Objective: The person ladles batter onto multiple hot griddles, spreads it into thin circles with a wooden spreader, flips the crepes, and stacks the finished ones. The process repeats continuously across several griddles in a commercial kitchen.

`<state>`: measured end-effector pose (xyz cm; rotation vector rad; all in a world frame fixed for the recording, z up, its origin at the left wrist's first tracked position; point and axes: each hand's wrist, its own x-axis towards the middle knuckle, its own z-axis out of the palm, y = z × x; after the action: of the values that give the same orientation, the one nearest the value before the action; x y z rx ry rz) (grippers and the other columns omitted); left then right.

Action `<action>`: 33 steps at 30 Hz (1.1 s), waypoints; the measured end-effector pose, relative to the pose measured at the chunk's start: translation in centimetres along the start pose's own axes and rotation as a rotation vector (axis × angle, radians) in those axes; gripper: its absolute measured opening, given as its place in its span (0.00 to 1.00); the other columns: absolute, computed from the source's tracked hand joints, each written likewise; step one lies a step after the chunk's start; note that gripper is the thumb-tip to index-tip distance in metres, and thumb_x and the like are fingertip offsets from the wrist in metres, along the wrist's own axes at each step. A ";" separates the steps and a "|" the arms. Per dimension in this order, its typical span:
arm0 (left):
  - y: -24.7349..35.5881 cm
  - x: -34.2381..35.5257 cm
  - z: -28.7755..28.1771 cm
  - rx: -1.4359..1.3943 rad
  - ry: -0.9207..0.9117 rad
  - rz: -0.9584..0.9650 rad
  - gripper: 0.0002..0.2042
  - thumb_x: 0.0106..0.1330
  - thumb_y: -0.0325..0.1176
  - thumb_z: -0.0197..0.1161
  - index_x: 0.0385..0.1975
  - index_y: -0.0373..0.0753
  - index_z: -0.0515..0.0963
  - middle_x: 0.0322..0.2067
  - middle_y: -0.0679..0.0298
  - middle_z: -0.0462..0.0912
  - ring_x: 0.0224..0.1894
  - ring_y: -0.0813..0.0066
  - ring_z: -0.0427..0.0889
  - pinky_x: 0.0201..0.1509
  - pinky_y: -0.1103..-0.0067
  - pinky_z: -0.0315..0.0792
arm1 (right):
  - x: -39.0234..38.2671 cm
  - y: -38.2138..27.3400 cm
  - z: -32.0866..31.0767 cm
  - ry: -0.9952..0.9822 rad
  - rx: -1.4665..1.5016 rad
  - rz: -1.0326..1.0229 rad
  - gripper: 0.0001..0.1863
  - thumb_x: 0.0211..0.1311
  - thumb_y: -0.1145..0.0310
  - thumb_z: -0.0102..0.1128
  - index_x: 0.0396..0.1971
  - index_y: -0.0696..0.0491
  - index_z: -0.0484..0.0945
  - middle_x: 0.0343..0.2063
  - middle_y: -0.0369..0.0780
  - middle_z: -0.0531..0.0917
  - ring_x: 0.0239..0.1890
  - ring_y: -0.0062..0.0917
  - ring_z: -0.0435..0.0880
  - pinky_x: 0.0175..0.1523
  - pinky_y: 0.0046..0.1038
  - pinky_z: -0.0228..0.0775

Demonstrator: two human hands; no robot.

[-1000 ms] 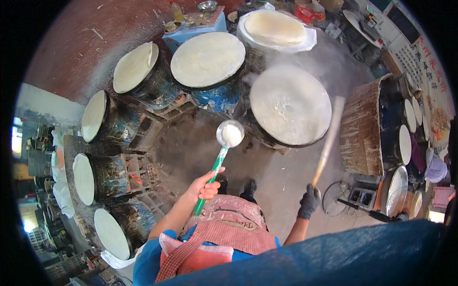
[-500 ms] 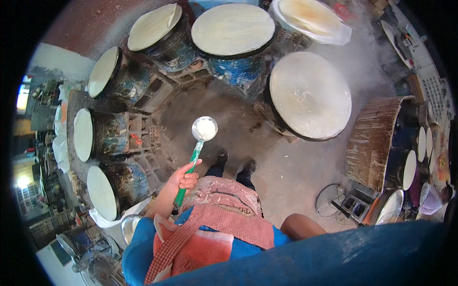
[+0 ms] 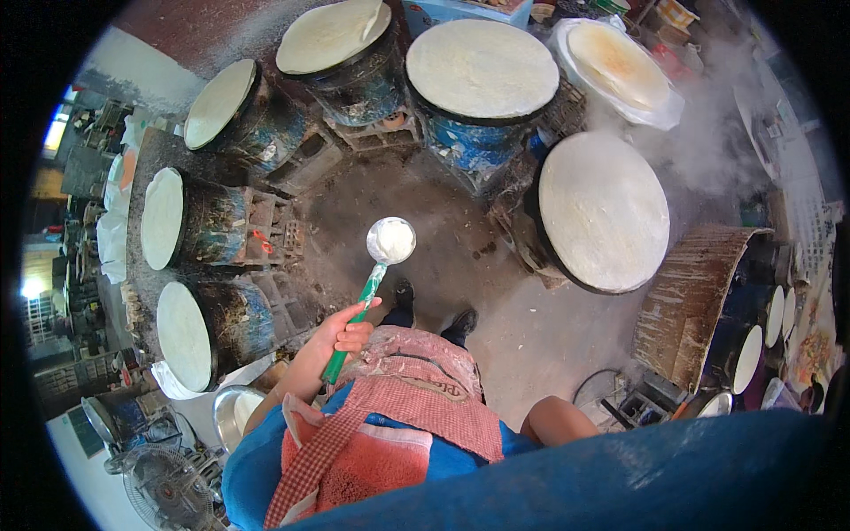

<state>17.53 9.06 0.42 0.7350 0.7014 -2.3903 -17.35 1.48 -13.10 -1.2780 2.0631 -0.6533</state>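
Grips a green-handled ladle [image 3: 368,295] in the left hand [image 3: 345,336], holding white stuff [image 3: 395,241] in it ahead of the hand. Wears a checked apron [image 3: 434,416] just right of the hand. Stands among drums [image 3: 212,223] topped with pale rounds [image 3: 482,68], curving from left of the hand to ahead and right.

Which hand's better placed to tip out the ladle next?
Left, most likely. The left hand grips the green-handled ladle, its bowl held out in front with white contents inside. The right hand is out of view; only part of the right arm shows, so I can't tell what it holds.
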 end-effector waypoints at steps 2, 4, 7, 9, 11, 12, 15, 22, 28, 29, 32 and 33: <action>1.5 -0.9 -0.4 0.017 0.012 0.018 0.15 0.71 0.40 0.44 0.55 0.51 0.67 0.15 0.67 0.64 0.10 0.85 0.59 0.06 0.86 0.55 | 0.6 -1.2 0.9 -0.005 -0.029 -0.005 0.05 0.56 0.70 0.58 0.26 0.53 0.72 0.12 0.31 0.67 0.12 0.15 0.65 0.17 0.21 0.56; 3.0 -1.5 -0.8 0.026 -0.004 0.032 0.14 0.71 0.40 0.44 0.54 0.52 0.67 0.15 0.68 0.63 0.10 0.85 0.59 0.07 0.86 0.55 | 1.2 -2.4 2.0 -0.004 -0.053 -0.011 0.05 0.56 0.70 0.58 0.26 0.53 0.72 0.12 0.31 0.67 0.13 0.15 0.65 0.17 0.21 0.56; 5.4 -2.8 -1.2 0.041 -0.023 0.071 0.14 0.71 0.40 0.44 0.54 0.52 0.68 0.15 0.68 0.62 0.10 0.85 0.59 0.07 0.86 0.55 | 2.0 -4.2 3.4 -0.006 -0.081 -0.026 0.05 0.56 0.70 0.58 0.26 0.54 0.72 0.12 0.31 0.67 0.13 0.16 0.65 0.18 0.21 0.57; 6.9 -3.9 -1.2 0.034 -0.036 0.077 0.14 0.71 0.40 0.45 0.54 0.52 0.68 0.15 0.69 0.62 0.10 0.85 0.58 0.07 0.86 0.54 | 2.5 -5.3 4.3 -0.008 -0.093 -0.020 0.05 0.56 0.70 0.58 0.26 0.54 0.72 0.13 0.31 0.68 0.13 0.16 0.66 0.18 0.21 0.57; 8.2 -4.7 -1.1 0.035 -0.031 0.080 0.14 0.71 0.40 0.45 0.54 0.52 0.68 0.15 0.69 0.62 0.10 0.85 0.58 0.07 0.86 0.54 | 3.0 -6.3 5.2 -0.003 -0.110 -0.022 0.05 0.56 0.70 0.58 0.26 0.54 0.72 0.13 0.31 0.68 0.14 0.16 0.66 0.18 0.21 0.57; 8.8 -5.1 -1.1 0.018 -0.068 0.070 0.14 0.71 0.40 0.45 0.53 0.52 0.68 0.15 0.69 0.62 0.10 0.85 0.58 0.07 0.86 0.53 | 3.3 -6.7 5.5 -0.001 -0.114 -0.020 0.05 0.56 0.71 0.58 0.27 0.54 0.72 0.13 0.31 0.68 0.14 0.16 0.66 0.19 0.21 0.58; 10.4 -6.0 -1.1 -0.009 -0.021 0.110 0.13 0.70 0.39 0.45 0.53 0.52 0.69 0.15 0.69 0.62 0.10 0.85 0.58 0.07 0.86 0.53 | 4.0 -7.9 6.6 0.001 -0.134 -0.023 0.04 0.55 0.71 0.58 0.27 0.54 0.73 0.14 0.31 0.68 0.14 0.16 0.66 0.19 0.21 0.58; 12.9 -7.3 -1.4 0.018 -0.004 0.120 0.13 0.70 0.38 0.46 0.53 0.53 0.69 0.15 0.70 0.62 0.10 0.85 0.58 0.07 0.86 0.52 | 5.1 -9.8 8.4 0.000 -0.159 -0.043 0.04 0.55 0.72 0.59 0.27 0.54 0.73 0.14 0.31 0.69 0.15 0.16 0.67 0.20 0.22 0.59; 13.4 -8.0 -0.5 0.010 0.062 0.128 0.14 0.70 0.39 0.46 0.54 0.53 0.68 0.14 0.70 0.61 0.10 0.86 0.57 0.07 0.87 0.52 | 5.8 -10.5 9.2 0.005 -0.175 -0.052 0.04 0.54 0.72 0.59 0.27 0.54 0.73 0.15 0.32 0.70 0.16 0.16 0.68 0.21 0.22 0.61; 13.5 -8.1 -0.4 0.009 0.044 0.127 0.14 0.70 0.40 0.46 0.54 0.53 0.67 0.14 0.70 0.61 0.10 0.86 0.57 0.07 0.87 0.52 | 5.9 -10.6 9.2 0.009 -0.176 -0.053 0.04 0.54 0.72 0.59 0.27 0.54 0.73 0.15 0.32 0.70 0.16 0.16 0.68 0.21 0.22 0.61; 13.8 -8.4 -0.4 0.004 0.045 0.122 0.14 0.70 0.41 0.46 0.54 0.53 0.67 0.15 0.70 0.62 0.10 0.86 0.57 0.07 0.87 0.54 | 5.7 -10.8 9.2 0.011 -0.164 -0.047 0.04 0.54 0.73 0.59 0.28 0.54 0.73 0.16 0.32 0.71 0.17 0.16 0.69 0.22 0.22 0.61; 14.0 -8.3 -0.4 0.012 0.057 0.125 0.14 0.70 0.41 0.45 0.54 0.54 0.67 0.15 0.70 0.62 0.10 0.86 0.57 0.07 0.87 0.54 | 5.6 -10.9 9.2 0.009 -0.158 -0.046 0.04 0.54 0.73 0.59 0.28 0.54 0.73 0.16 0.32 0.71 0.17 0.17 0.69 0.22 0.22 0.61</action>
<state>32.21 2.04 0.91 0.8304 0.6448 -2.2704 -6.03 -8.83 -13.34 -1.4170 2.1334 -0.5253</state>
